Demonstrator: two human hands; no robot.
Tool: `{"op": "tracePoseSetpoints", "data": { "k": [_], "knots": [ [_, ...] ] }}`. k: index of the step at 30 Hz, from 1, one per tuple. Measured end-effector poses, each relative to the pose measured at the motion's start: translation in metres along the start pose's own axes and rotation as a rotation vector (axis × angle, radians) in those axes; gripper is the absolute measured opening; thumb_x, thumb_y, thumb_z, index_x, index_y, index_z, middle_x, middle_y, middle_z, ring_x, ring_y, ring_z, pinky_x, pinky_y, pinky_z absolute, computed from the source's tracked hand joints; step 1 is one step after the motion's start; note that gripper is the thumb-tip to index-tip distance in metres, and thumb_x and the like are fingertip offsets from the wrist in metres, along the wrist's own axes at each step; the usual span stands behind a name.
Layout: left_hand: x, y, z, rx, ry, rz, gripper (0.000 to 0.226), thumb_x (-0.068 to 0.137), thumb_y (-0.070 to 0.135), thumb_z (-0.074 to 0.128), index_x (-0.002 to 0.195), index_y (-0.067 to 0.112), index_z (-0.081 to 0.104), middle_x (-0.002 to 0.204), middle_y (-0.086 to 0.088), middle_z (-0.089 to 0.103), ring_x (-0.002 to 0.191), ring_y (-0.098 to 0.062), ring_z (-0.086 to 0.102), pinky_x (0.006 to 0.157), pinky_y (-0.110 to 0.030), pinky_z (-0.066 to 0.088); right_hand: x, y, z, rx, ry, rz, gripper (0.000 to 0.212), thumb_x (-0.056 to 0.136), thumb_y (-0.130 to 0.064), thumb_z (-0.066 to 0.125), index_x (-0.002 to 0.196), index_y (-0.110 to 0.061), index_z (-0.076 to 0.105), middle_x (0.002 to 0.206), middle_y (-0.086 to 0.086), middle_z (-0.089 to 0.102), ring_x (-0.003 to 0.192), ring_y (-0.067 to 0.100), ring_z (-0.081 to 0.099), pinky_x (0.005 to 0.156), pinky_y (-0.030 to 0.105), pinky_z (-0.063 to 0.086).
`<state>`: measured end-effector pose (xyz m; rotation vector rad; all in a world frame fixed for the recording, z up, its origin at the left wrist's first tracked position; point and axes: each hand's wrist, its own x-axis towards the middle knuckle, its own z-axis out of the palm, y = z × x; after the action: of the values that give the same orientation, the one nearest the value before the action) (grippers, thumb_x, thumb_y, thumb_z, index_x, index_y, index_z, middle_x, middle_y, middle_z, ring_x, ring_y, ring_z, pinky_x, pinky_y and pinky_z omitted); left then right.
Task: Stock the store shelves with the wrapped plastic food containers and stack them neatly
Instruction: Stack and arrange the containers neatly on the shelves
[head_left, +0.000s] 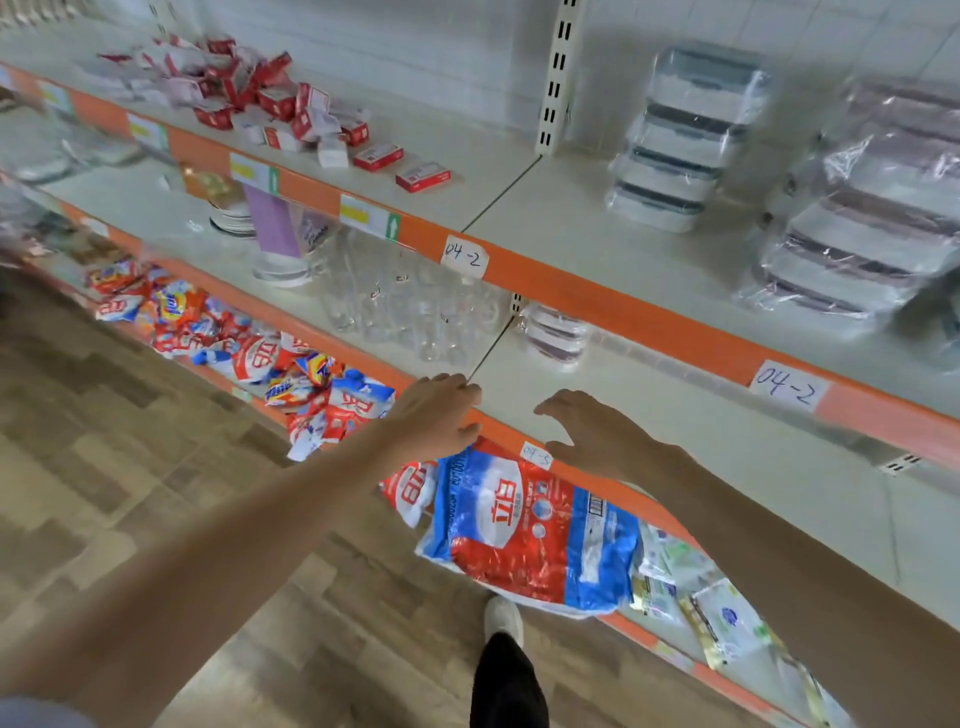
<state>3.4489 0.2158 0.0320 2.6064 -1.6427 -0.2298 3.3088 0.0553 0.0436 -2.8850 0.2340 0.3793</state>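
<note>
Two bare hands, left hand (436, 415) and right hand (597, 436), hover with fingers spread, holding nothing, over the middle white shelf's (675, 447) front edge; one clear-wrapped stack of plastic food containers (556, 332) sits beyond, toward the back edge, nearer the right hand.

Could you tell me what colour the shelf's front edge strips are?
Orange front edge strips, clearest in the head view.

Retail shop: tiered shelves (597, 410) with orange price rails (623, 306), handwritten labels (464, 255), detergent bags (524, 535), stacked containers (680, 140)
</note>
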Motion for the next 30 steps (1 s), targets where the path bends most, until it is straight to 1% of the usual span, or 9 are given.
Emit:
{"op": "tracePoseSetpoints", "data": {
  "k": [6, 8, 12, 16, 20, 24, 27, 30],
  "knots": [
    [0.024, 0.006, 0.006, -0.036, -0.036, -0.008, 0.043, 0.095, 0.036, 0.049, 0.130, 0.012, 0.046, 0.123, -0.006, 0.053, 0.113, -0.021, 0.050, 0.091, -0.030, 0.038, 0.010, 0.029, 0.012, 0.088, 0.026, 0.073, 0.053, 0.095, -0.028, 0.053, 0.142, -0.014, 0.033, 0.141, 0.002, 0.039, 0.130, 0.017, 0.036, 0.105, 0.029, 0.033],
    [0.039, 0.006, 0.014, -0.045, -0.055, -0.015, 0.045, 0.094, 0.037, 0.050, 0.131, 0.012, 0.046, 0.125, -0.005, 0.053, 0.115, -0.020, 0.050, 0.094, -0.031, 0.039, 0.016, 0.039, 0.021, 0.115, 0.020, 0.107, 0.055, 0.094, -0.028, 0.054, 0.143, -0.014, 0.032, 0.142, 0.002, 0.038, 0.131, 0.017, 0.035, 0.106, 0.029, 0.033],
    [0.079, 0.003, 0.045, -0.031, -0.071, -0.003, 0.048, 0.093, 0.037, 0.051, 0.133, 0.011, 0.045, 0.129, -0.006, 0.051, 0.118, -0.021, 0.048, 0.098, -0.034, 0.039, 0.036, 0.069, 0.051, 0.114, 0.054, 0.158, 0.059, 0.094, -0.031, 0.053, 0.144, -0.013, 0.029, 0.143, 0.004, 0.037, 0.132, 0.019, 0.034, 0.105, 0.030, 0.032],
    [0.118, -0.005, 0.090, -0.076, -0.007, -0.039, 0.050, 0.092, 0.035, 0.052, 0.135, 0.010, 0.043, 0.128, -0.008, 0.048, 0.119, -0.023, 0.047, 0.097, -0.034, 0.039, 0.066, 0.101, 0.087, 0.130, 0.099, 0.209, 0.063, 0.094, -0.035, 0.054, 0.145, -0.011, 0.027, 0.145, 0.006, 0.034, 0.133, 0.020, 0.032, 0.106, 0.031, 0.031],
    [0.161, -0.016, 0.118, -0.112, 0.094, -0.028, 0.052, 0.093, 0.033, 0.053, 0.137, 0.008, 0.040, 0.132, -0.008, 0.044, 0.123, -0.024, 0.043, 0.096, -0.035, 0.038, 0.103, 0.135, 0.102, 0.155, 0.264, 0.246, 0.066, 0.093, -0.037, 0.055, 0.145, -0.009, 0.027, 0.143, 0.008, 0.036, 0.133, 0.022, 0.032, 0.106, 0.031, 0.029],
    [0.207, -0.027, 0.134, -0.111, 0.211, 0.001, 0.050, 0.091, 0.033, 0.055, 0.129, 0.004, 0.043, 0.127, -0.012, 0.045, 0.121, -0.027, 0.043, 0.095, -0.037, 0.039, 0.140, 0.164, 0.109, 0.134, 0.417, 0.240, 0.068, 0.091, -0.036, 0.058, 0.145, -0.008, 0.026, 0.144, 0.010, 0.033, 0.134, 0.025, 0.028, 0.107, 0.031, 0.026],
    [0.240, -0.033, 0.140, -0.162, 0.308, 0.017, 0.049, 0.089, 0.033, 0.058, 0.127, 0.006, 0.044, 0.125, -0.011, 0.046, 0.120, -0.027, 0.043, 0.096, -0.040, 0.041, 0.166, 0.184, 0.104, 0.109, 0.579, 0.233, 0.067, 0.090, -0.035, 0.059, 0.144, -0.010, 0.029, 0.142, 0.009, 0.035, 0.131, 0.025, 0.029, 0.105, 0.033, 0.030],
    [0.268, -0.040, 0.138, -0.201, 0.397, 0.039, 0.056, 0.087, 0.033, 0.061, 0.132, 0.007, 0.041, 0.128, -0.010, 0.044, 0.123, -0.025, 0.042, 0.098, -0.033, 0.038, 0.190, 0.207, 0.093, 0.006, 0.749, 0.217, 0.061, 0.089, -0.032, 0.060, 0.141, -0.009, 0.036, 0.136, 0.010, 0.039, 0.125, 0.026, 0.035, 0.103, 0.036, 0.036]
  ]
}}
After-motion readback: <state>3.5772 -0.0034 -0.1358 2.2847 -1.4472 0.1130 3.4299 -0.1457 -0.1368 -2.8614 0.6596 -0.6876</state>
